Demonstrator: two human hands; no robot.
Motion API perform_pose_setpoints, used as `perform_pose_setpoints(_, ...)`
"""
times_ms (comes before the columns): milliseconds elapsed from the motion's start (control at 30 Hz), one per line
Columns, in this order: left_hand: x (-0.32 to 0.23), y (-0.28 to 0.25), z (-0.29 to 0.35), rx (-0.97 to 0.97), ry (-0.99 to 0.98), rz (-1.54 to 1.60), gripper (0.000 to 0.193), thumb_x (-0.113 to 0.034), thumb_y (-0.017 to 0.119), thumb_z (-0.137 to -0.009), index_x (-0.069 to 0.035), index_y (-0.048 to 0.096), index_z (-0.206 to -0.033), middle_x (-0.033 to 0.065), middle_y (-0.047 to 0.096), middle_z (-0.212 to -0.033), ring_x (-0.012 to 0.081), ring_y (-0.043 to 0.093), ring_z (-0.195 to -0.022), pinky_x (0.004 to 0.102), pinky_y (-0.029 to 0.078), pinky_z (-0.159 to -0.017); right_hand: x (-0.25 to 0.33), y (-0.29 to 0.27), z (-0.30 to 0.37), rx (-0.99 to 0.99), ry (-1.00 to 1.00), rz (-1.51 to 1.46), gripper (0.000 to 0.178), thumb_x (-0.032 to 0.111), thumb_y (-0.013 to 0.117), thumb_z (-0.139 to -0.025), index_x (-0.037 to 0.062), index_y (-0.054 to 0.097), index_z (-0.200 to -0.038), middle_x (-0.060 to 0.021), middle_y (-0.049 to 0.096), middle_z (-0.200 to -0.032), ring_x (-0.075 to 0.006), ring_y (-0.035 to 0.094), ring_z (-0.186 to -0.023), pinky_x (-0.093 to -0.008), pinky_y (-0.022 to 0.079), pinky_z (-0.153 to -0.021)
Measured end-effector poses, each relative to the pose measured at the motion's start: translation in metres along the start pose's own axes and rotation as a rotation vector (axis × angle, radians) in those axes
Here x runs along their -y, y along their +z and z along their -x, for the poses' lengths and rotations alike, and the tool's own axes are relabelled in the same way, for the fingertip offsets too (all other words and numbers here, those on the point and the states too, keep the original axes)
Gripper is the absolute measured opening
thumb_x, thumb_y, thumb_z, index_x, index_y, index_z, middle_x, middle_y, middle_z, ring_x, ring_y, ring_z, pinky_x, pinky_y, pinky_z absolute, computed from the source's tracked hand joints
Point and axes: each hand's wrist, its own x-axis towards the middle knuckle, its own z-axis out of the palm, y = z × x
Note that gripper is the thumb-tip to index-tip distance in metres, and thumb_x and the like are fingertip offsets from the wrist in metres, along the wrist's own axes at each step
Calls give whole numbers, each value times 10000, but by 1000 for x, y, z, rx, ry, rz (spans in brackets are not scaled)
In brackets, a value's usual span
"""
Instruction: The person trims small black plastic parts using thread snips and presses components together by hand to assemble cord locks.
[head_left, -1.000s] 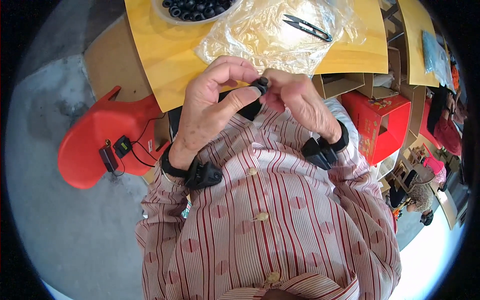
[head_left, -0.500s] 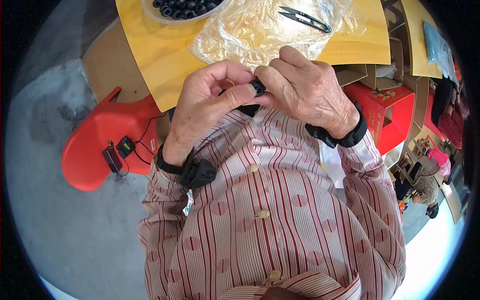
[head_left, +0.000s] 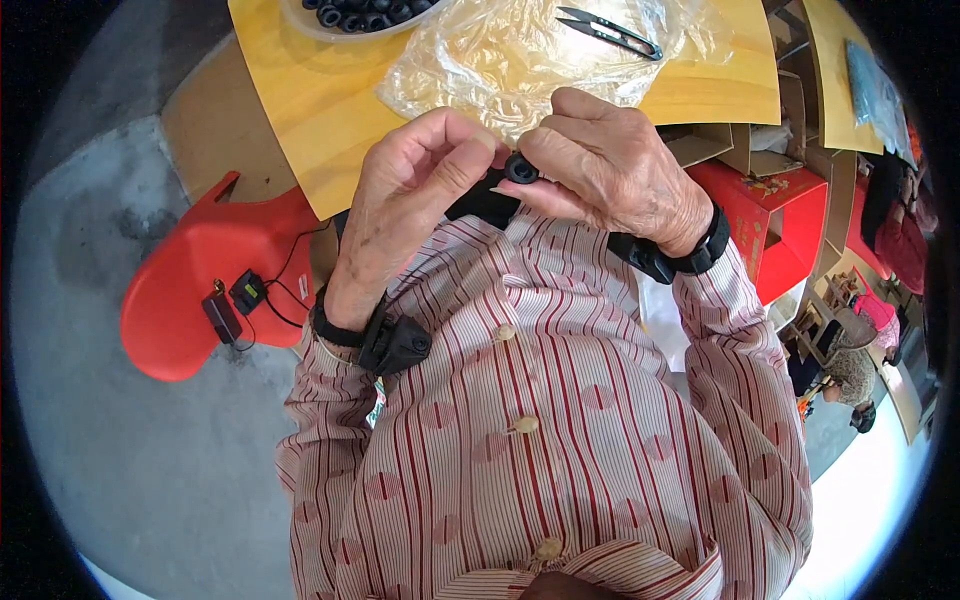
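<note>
A small round black part with a hole in its middle (head_left: pixel 521 169), perhaps rubber or plastic, is pinched between the thumb and bent forefinger of my right hand (head_left: pixel 612 170). Just left of it, my left hand (head_left: pixel 420 178) has thumb and forefinger pressed together, their tips close to the part's edge. Whether anything thin is between those left fingertips cannot be made out. Both hands are raised in front of my chest, at the near edge of the yellow table (head_left: pixel 310 110). A bowl (head_left: pixel 345 42) at the far left of the table holds many similar black parts.
A crumpled clear plastic bag (head_left: pixel 450 75) covers the table's middle, with black thread snips (head_left: pixel 610 33) on it. A red chair (head_left: pixel 170 310) carrying small cabled devices stands left. Right are a red box (head_left: pixel 765 225) and cardboard boxes (head_left: pixel 700 147). Other people (head_left: pixel 855 375) sit farther right.
My left fingertips have come off the black part and drawn slightly left. The part now stays in my right hand, its holed face more in view.
</note>
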Motion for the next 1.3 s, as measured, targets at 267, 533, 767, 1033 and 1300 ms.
perform_pose_setpoints(267, -5, 5, -4, -28, -28, -49, 149, -153, 559, -938, -5, 581, -936, -13, 592, -864, 39, 521, -784, 189, 432, -726, -4, -3, 7, -9, 14, 11, 269, 236, 717, -757, 36, 544, -805, -72, 463, -627, -238, 512, -611, -344, 451, -506)
perform_pose_setpoints(533, 6, -3, -5, -16, -45, -178, 160, -147, 562, -933, 11, 582, -946, 45, 594, -933, 83, 530, -879, 227, 420, -822, -8, 3, 48, -117, 321, 62, 272, 221, 720, -756, 19, 566, -852, -80, 490, -630, -255, 517, -616, -348, 449, -524)
perform_pose_setpoints(767, -5, 23, -18, 104, -121, -74, 219, -158, 587, -925, 22, 588, -1049, 27, 606, -955, 67, 549, -878, 206, 434, -791, 8, 4, 37, -239, 335, 128, 430, 288, 735, -701, 80, 631, -1063, -44, 588, -709, -219, 533, -640, -319, 464, -550)
perform_pose_setpoints(1033, -1, 21, -18, 49, -126, 149, 249, -166, 586, -926, 35, 577, -1073, 35, 617, -941, 55, 557, -851, 187, 434, -785, 0, 8, 24, -250, 248, 211, 436, 292, 740, -678, 104, 647, -1060, 6, 566, -667, -162, 526, -618, -277, 464, -515)
perform_pose_setpoints(1300, 1, 18, -13, 13, -26, 182, 233, -159, 567, -933, 26, 558, -1073, 66, 629, -955, 85, 568, -874, 224, 441, -795, -6, 4, 16, -215, 230, 81, 409, 325, 727, -689, 115, 646, -1030, 8, 594, -716, -178, 550, -655, -293, 488, -565)
